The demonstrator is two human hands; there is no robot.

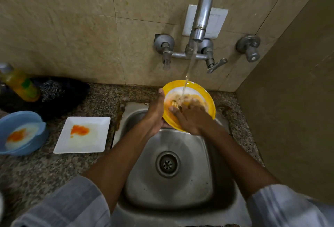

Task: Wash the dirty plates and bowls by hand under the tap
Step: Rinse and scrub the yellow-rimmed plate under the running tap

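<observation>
Yellow-rimmed plate (202, 91) tilts over the steel sink (180, 181) under the running tap (203, 15). Left hand (155, 113) grips its edge; right hand (191, 116) presses spread fingers inside it. Stained square white plate (82, 134) and blue bowl (23, 131) sit on the surface (54, 169).

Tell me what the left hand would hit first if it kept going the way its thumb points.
Probably nothing nearby: the left hand grips the yellow plate by its rim, thumb aimed up toward the back wall. Straight on, it would likely meet the tiled wall below the tap, though depth is unclear.
</observation>
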